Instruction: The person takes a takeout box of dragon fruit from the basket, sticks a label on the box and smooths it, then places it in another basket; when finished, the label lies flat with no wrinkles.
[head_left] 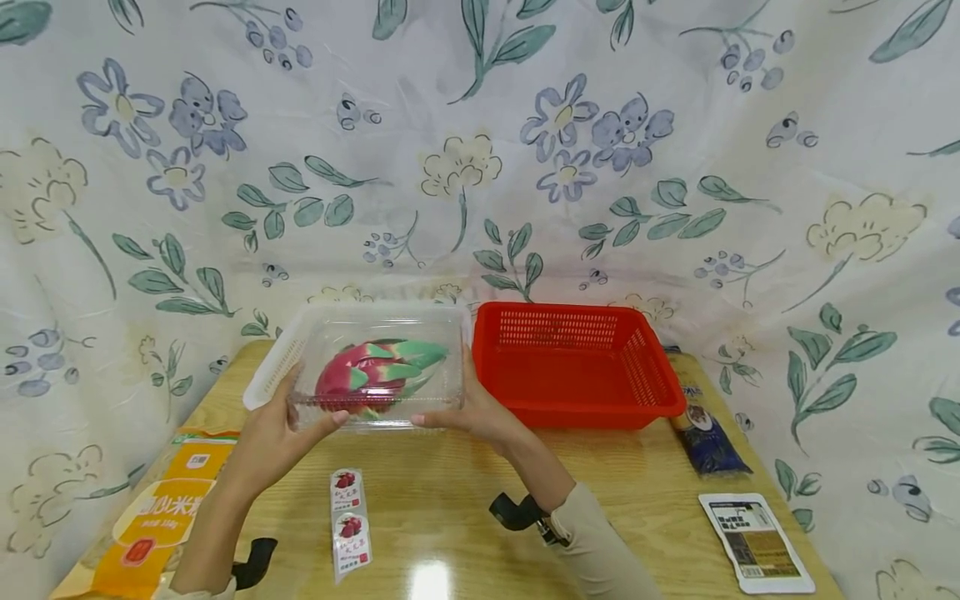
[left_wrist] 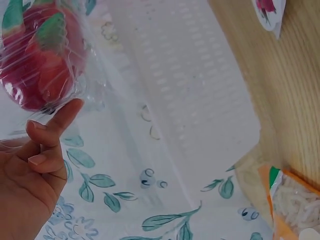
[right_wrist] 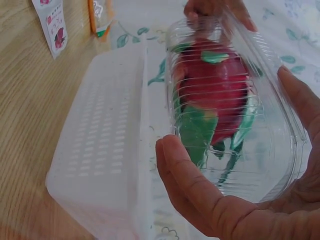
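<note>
Clear plastic box (head_left: 378, 375) holding a dragon fruit (head_left: 371, 377) is gripped by left hand (head_left: 273, 433) and right hand (head_left: 476, 412).

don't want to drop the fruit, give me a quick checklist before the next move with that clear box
1. Left hand holds the clear box at its left end: ok.
2. Right hand grips the right end, thumb and fingers wrapped round: ok.
3. Dragon fruit fully inside the box: ok.
4. Box lid snapped shut: cannot tell.
5. White basket right behind and under the box: ok.
6. Red basket holds nothing: ok.
</note>
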